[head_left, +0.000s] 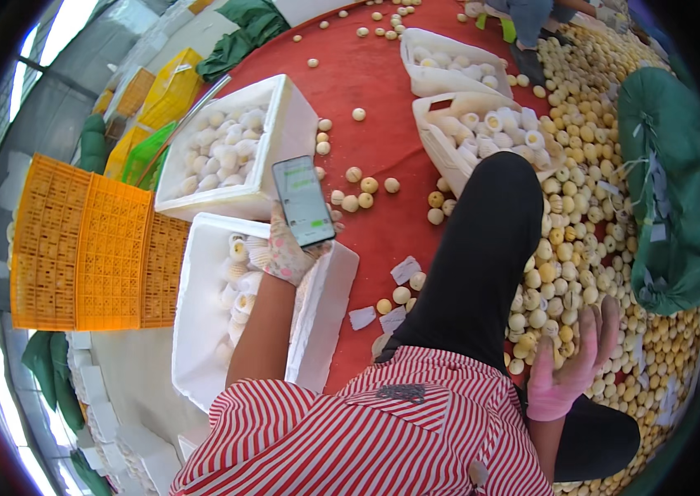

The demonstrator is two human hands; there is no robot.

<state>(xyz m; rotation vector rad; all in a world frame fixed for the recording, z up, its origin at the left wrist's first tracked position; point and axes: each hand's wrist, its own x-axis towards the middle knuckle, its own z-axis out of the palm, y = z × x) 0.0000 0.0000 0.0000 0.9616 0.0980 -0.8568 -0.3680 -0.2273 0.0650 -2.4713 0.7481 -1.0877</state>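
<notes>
White box (330,307): gripping phone (302,202) in left hand (285,255) above far edge, right hand (566,382) open over fruit (561,281), apparently reading, next likely needing left freed.

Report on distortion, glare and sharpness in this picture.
Head view: orange crates bow near the rim; head view: bright openings at upper left wash out to white; head view: the phone in the left hand has a crisp outline, while the fruit pile softens toward the right rim.

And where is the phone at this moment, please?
In the head view, the phone is left of centre, held in the person's gloved left hand. It appears before the lower right corner of the upper white foam box.
</notes>
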